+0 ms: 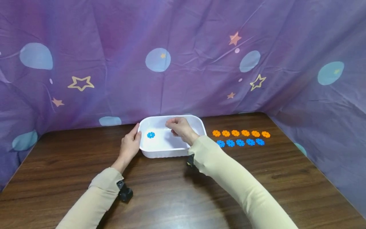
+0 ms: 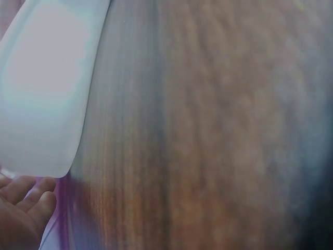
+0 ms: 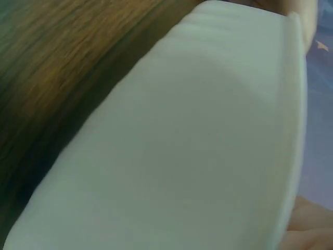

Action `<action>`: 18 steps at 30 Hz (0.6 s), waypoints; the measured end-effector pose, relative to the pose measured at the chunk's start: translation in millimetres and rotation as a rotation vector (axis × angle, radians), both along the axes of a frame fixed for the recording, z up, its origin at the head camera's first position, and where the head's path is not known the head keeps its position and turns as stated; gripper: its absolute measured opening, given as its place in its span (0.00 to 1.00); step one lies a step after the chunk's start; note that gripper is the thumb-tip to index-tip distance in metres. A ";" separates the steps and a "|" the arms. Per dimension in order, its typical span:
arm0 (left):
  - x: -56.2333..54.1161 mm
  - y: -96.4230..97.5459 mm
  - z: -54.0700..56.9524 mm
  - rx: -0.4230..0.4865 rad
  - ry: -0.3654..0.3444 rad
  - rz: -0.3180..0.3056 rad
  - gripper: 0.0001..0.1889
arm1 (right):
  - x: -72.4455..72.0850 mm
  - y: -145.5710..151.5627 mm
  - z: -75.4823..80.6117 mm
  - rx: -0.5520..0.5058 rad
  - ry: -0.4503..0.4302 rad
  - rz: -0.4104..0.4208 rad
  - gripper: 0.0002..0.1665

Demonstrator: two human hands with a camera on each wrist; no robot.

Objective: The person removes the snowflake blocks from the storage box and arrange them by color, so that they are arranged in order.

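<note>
A white plastic tray (image 1: 166,153) stands on the table near the backdrop. Inside it, toward the left, lies one blue flower-shaped disc (image 1: 151,135). My left hand (image 1: 130,144) rests along the tray's left end; in the left wrist view its fingers (image 2: 31,195) touch the end wall without wrapping around it. Over the inside of the tray is my right hand (image 1: 181,128), fingers bent and thumb near the index fingertip. No piece shows at those fingertips, and the palm side is hidden. The right wrist view is mostly filled by the tray's outer wall (image 3: 171,135).
Right of the tray lie a row of several orange flower-shaped discs (image 1: 235,133) and, nearer me, a row of several blue ones (image 1: 240,142). My right sleeve (image 1: 228,171) passes close to the blue row. A purple curtain (image 1: 128,79) hangs behind the brown wooden table (image 1: 160,194).
</note>
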State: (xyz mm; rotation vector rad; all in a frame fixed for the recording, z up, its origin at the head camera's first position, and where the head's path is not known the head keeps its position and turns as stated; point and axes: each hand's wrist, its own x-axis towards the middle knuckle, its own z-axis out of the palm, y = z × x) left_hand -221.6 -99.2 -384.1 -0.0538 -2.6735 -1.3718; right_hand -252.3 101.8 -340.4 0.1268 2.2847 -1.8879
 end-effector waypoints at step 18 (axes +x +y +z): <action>-0.1 0.0 -1.2 -0.008 0.014 0.007 0.25 | -18.7 -49.5 -24.3 0.167 -0.095 -0.019 0.08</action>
